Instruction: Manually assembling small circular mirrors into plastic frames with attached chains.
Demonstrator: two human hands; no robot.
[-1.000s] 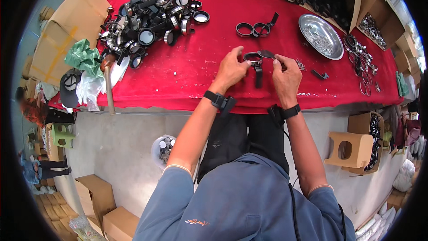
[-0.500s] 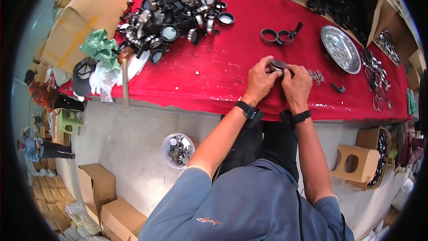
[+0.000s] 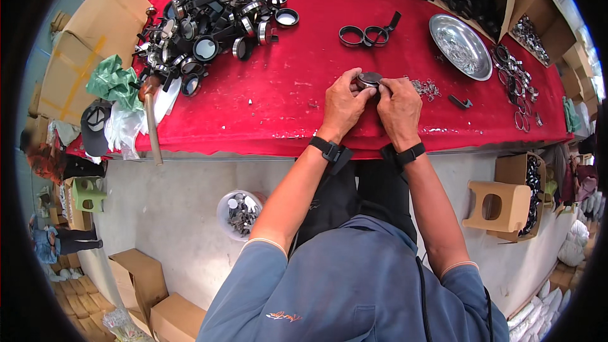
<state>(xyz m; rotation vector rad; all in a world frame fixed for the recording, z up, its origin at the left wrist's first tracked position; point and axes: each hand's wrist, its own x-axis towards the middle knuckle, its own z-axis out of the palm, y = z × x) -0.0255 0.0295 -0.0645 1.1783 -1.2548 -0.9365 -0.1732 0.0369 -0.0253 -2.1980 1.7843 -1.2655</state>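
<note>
Head view: left hand [image 3: 342, 105] and right hand [image 3: 398, 108] pinch a round part [image 3: 368, 80].

Heap of round parts [image 3: 212, 22] left on table [image 3: 304, 107], metal dish [image 3: 460, 45] right, bucket [image 3: 239, 214] below

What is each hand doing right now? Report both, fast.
Left hand: closed on the small round black part.
Right hand: gripping the same part.

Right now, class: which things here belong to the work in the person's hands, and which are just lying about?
In hand:
left hand
right hand
round black part, pinched between both

Lying about:
pile of black round parts
joined black rings
steel dish
hammer
green bag
</note>
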